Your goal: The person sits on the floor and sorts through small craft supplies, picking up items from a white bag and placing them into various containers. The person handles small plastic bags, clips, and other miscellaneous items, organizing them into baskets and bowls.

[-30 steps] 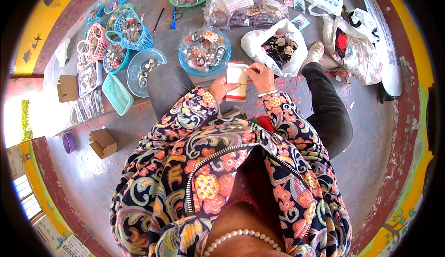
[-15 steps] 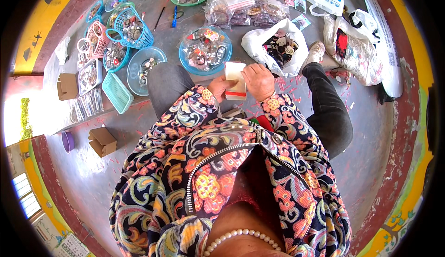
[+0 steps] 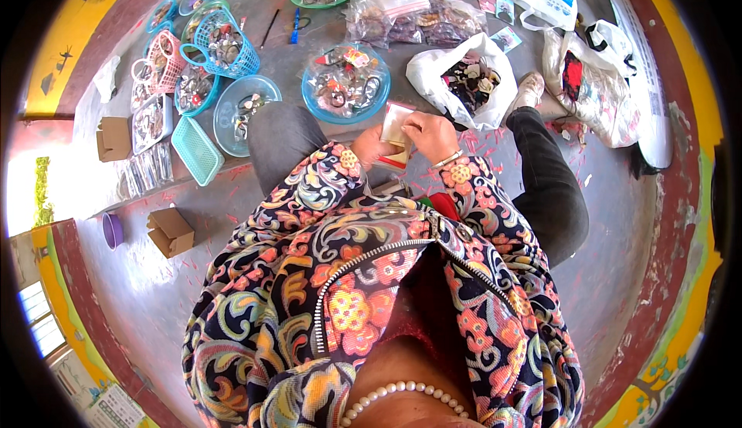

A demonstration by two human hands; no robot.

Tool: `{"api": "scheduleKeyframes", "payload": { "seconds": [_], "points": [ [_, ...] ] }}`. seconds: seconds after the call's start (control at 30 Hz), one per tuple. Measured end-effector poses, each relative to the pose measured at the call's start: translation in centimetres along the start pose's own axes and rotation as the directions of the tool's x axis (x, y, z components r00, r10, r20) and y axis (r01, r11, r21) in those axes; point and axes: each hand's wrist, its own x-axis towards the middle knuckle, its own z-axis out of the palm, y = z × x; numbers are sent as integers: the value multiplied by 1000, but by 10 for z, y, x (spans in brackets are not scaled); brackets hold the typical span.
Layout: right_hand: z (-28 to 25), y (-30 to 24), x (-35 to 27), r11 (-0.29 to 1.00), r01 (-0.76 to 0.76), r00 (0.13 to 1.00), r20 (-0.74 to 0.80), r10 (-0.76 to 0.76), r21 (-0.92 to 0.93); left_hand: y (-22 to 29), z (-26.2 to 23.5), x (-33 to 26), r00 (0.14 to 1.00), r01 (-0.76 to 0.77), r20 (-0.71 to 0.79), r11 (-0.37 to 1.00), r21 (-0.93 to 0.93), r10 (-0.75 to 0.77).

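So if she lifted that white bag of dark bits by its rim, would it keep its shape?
Probably not. The white bag looks like thin crumpled plastic, so it would likely sag. Its open mouth could spill pieces if tipped. It seems light for its bulk.

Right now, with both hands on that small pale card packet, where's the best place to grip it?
By the side edges. The card packet stands nearly upright between the left hand and right hand, so pinching thumb against fingers from each side looks safest, leaving its flat face clear.
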Motion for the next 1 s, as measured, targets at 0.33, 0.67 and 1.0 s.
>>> {"api": "scheduleKeyframes", "payload": {
  "seconds": [0.33, 0.67, 1.0],
  "points": [
    [-3, -9, -3, 930, 230, 970, -6, -242, -287, 10, 3, -3, 996, 84, 3, 993, -84, -84],
    [4, 13, 1, 996, -57, 998, -17, 56, -70, -7, -6, 3, 997, 9, 74, 991, 134, -19],
    [-12, 23, 11, 859, -357, 918, -34, 396, 366, -13, -16, 7, 975, -56, -219, 993, -101, 32]
  ]
}}
